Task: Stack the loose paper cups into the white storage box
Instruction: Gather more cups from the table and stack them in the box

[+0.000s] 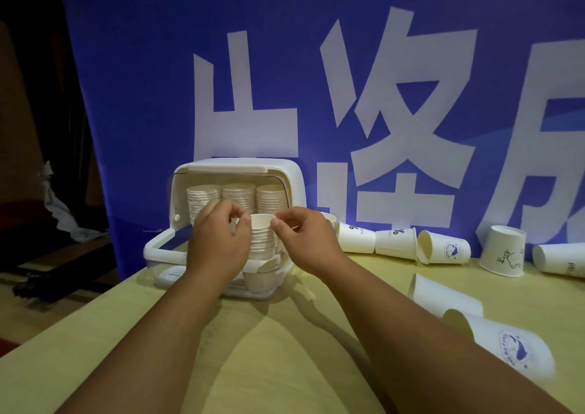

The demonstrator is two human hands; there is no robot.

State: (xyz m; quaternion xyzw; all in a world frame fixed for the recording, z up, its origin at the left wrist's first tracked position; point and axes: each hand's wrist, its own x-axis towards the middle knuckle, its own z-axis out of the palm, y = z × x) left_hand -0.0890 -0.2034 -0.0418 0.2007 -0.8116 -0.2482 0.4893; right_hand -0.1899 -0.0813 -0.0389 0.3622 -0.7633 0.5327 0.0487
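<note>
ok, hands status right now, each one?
Left hand: pinches the rim of the top cup on the stack.
Right hand: pinches the same cup's rim.

White storage box (278, 173): smooth moulded plastic, soft sheen on top shell. Drop-down front panel (167, 276) of box: clear glossy plastic in a white plastic frame. Cup stacks (238, 193) inside box: cream paper, matt, ribbed by rolled rims. Front cup stack (262, 239) at box mouth: same matt paper. Loose cups (395, 244) right of box: white matt paper, smooth walls, blue and black print. Table (285, 366) under box: pale yellow, smooth, low sheen; material unclear. Banner (142, 81) behind box: blue cloth, matt, soft folds, white printed characters.
</note>
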